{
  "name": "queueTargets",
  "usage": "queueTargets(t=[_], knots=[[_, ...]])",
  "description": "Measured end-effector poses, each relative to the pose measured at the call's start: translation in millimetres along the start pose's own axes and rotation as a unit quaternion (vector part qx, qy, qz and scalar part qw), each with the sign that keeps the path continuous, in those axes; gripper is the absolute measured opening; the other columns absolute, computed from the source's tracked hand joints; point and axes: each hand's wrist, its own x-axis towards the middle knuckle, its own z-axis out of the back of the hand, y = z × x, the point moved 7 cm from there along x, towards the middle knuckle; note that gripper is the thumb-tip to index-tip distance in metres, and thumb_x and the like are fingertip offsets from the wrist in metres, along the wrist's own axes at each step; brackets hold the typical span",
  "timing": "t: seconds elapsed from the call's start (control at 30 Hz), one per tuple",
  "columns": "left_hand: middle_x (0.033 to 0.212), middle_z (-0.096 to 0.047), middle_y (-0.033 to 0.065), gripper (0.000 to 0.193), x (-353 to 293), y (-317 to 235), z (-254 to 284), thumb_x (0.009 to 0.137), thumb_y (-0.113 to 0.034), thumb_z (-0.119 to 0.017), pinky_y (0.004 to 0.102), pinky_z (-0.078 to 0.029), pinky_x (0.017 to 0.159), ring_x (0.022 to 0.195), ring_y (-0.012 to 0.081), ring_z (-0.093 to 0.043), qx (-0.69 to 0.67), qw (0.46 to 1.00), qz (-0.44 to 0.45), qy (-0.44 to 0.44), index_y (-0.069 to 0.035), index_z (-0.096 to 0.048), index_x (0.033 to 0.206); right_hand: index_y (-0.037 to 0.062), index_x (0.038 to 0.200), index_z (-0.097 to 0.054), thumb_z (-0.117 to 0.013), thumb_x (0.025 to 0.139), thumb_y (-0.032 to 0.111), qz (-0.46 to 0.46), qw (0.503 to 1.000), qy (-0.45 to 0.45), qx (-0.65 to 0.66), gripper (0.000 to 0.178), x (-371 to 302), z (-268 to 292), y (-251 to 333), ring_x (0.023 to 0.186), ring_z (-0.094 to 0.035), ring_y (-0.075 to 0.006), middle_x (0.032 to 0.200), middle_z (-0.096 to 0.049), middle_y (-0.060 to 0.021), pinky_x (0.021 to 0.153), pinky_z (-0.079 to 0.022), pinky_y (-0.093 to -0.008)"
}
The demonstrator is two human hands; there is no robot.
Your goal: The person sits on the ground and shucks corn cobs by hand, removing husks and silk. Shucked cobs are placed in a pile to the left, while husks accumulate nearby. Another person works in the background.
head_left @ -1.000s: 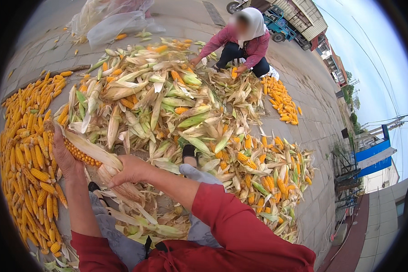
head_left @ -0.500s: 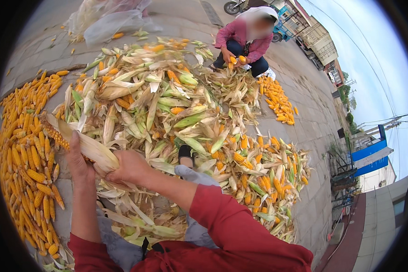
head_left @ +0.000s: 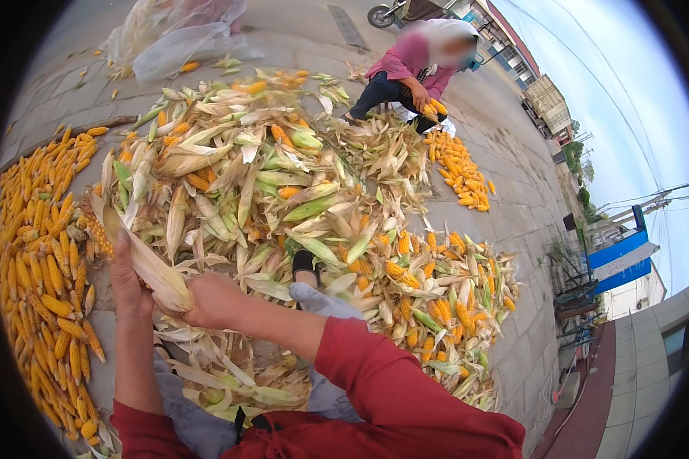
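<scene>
An ear of corn (head_left: 155, 268) with part of its pale husk pulled back is held between my hands, its yellow kernels bare near the far left end. My left hand (head_left: 130, 279) wraps around the ear from the left side. Closed on its husk end is my right hand (head_left: 210, 301), fingers curled and partly hidden. Beyond both hands spreads a big heap of husks and partly husked ears (head_left: 230, 153). Left of my left hand lies a long pile of bare yellow cobs (head_left: 42, 283).
A co-worker in a pink top (head_left: 394, 65) squats across the heap, holding cobs (head_left: 434, 109) over a small cob pile (head_left: 461, 172). More partly husked corn (head_left: 444, 306) lies to my right. A clear plastic sheet (head_left: 180, 46) is at the far left. My shoe (head_left: 305, 264) is among the husks.
Both my hands keep hold of the ear, and my right hand sits slightly lower in view. The co-worker has leaned right and moved the held cobs toward the small pile.
</scene>
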Motion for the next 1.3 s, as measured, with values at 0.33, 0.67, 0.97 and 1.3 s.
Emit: queueTargets(t=[0.33,0.67,0.97,1.3], knots=[[0.101,-0.064,0.0078,0.047,-15,39,4,0.084,-0.041,-0.07,0.0294,-0.053,0.077,0.09,0.0159,-0.063,0.057,0.944,0.274,0.174,-0.004,-0.058,0.11,0.0014,0.076,-0.068,-0.068,0.065,0.019,0.136,0.977,0.09,-0.141,0.021,-28,-19,14,0.075,-0.066,-0.0371,0.077,-0.067,-0.0199,0.069,-0.052,-0.0438],[0.077,-0.066,0.0118,0.047,-15,7,-9,0.093,-0.045,-0.055,0.0297,-0.057,0.053,0.059,0.0189,-0.065,0.037,0.985,0.149,0.073,-0.001,-0.058,0.106,0.0096,0.093,-0.069,-0.074,0.066,0.051,0.108,0.98,0.142,-0.088,0.05,-13,-2,8,0.08,-0.064,-0.037,0.083,-0.067,-0.0173,0.071,-0.051,-0.0434],[0.087,-0.065,0.012,0.047,11,-51,11,0.089,-0.041,-0.064,0.0283,-0.057,0.055,0.067,0.0182,-0.066,0.049,0.998,-0.031,0.035,-0.003,-0.053,0.114,0.0,0.098,-0.069,-0.077,0.068,0.015,0.007,0.952,-0.019,0.306,0.034,10,45,-28,0.08,-0.067,-0.0152,0.088,-0.071,-0.0081,0.074,-0.052,-0.0293],[0.082,-0.061,0.014,0.042,16,-54,9,0.09,-0.041,-0.059,0.0349,-0.052,0.054,0.063,0.0234,-0.061,-0.055,0.992,-0.042,0.102,-0.003,-0.052,0.109,0.0014,0.114,-0.062,-0.074,0.076,0.008,-0.027,0.899,-0.125,0.418,0.04,14,81,-53,0.091,-0.064,-0.0155,0.101,-0.068,-0.0062,0.082,-0.051,-0.0292]])
